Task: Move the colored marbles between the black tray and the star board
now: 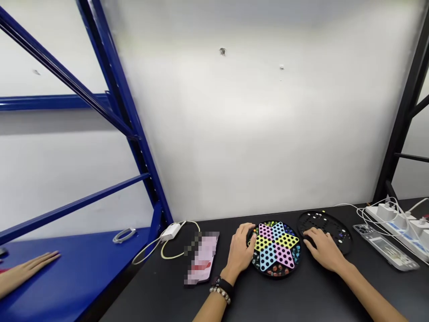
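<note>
On the black table lies a round Chinese checkers board (273,241) with a pink, blue and yellow star. Coloured pegs sit in compartments around the star, red ones (278,270) at the near side. My left hand (240,248) rests at the board's left rim, thumb and fingers apart, nothing visible in its grasp. To the right of the board is a round black lid (315,220) with small white and coloured spots on it. My right hand (322,248) lies over the lid's near left part, fingers spread. What is under its fingertips is hidden.
A phone (204,257) lies left of the board, beside a white charger (170,231) with its cable. At right are a phone in a clear case (385,246) and a power strip (402,228). Another person's hand (31,268) rests on the blue table (87,268).
</note>
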The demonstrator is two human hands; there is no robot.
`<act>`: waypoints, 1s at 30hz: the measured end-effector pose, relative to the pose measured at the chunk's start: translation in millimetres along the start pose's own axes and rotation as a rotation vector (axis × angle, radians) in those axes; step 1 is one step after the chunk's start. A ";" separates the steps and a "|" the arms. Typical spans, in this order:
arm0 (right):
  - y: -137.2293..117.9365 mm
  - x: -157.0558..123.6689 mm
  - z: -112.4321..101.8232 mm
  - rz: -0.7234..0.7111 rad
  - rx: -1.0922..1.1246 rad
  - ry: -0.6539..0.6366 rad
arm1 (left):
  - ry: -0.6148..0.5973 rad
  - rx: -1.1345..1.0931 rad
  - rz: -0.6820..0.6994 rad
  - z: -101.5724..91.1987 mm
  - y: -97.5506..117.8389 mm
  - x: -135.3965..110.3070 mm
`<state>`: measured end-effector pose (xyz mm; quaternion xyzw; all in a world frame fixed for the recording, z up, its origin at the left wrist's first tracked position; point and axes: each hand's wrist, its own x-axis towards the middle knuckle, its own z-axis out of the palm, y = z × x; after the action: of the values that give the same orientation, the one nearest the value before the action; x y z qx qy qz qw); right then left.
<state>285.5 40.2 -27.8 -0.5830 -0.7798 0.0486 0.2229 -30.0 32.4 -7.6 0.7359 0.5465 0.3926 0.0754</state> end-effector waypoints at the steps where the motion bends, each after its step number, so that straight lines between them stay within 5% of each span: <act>1: -3.9 6.1 -0.7 0.025 0.003 0.011 | -0.003 -0.004 0.003 0.0 0.0 0.2; 11: -55.3 69.0 18.4 0.030 -0.080 -0.195 | -0.040 -0.039 0.007 -0.7 -2.3 0.1; 17: -58.2 70.9 21.5 -0.054 -0.108 -0.114 | -0.063 -0.049 0.011 -3.0 -0.3 2.0; 30: -54.8 69.9 24.5 0.028 -0.135 -0.209 | -0.074 -0.048 0.014 -2.0 0.3 2.2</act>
<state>211.6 92.5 -11.0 -0.5992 -0.7921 0.0597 0.0999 -30.9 33.6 -5.0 0.7516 0.5287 0.3786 0.1102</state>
